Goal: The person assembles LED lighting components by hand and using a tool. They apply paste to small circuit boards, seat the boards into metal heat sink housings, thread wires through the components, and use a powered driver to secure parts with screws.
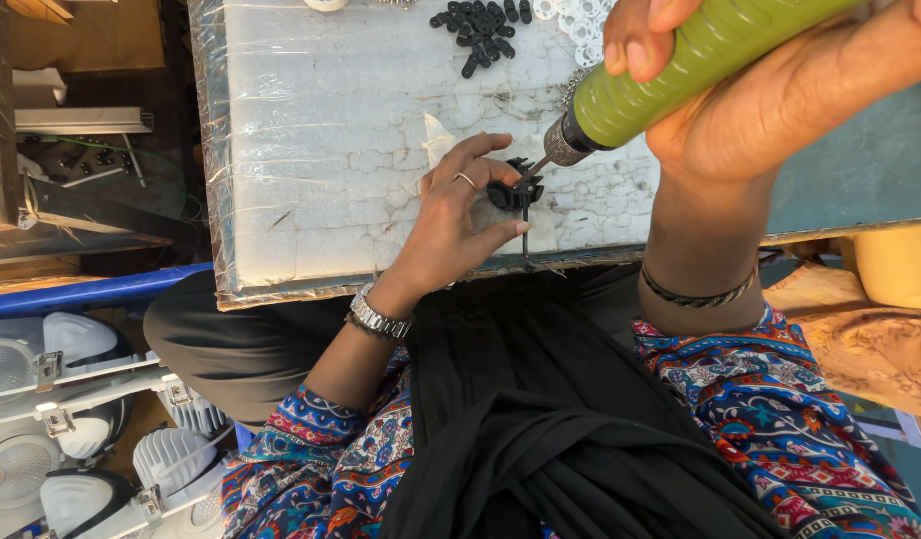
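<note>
My left hand (458, 213) rests on the white foam board (310, 150) and pinches a small black plastic part (513, 193) with a thin black wire hanging from it over the board's near edge. My right hand (770, 75) grips a green-handled power screwdriver (670, 70). Its metal tip (540, 168) touches the top of the black part. A ring sits on a left finger and a metal watch on the left wrist.
A heap of small black pieces (480, 28) and white rings (575, 22) lies at the board's far edge. White round lamp housings (71, 419) sit on the floor at lower left, beside a blue bar (91, 289). A yellow container (900, 265) stands at right.
</note>
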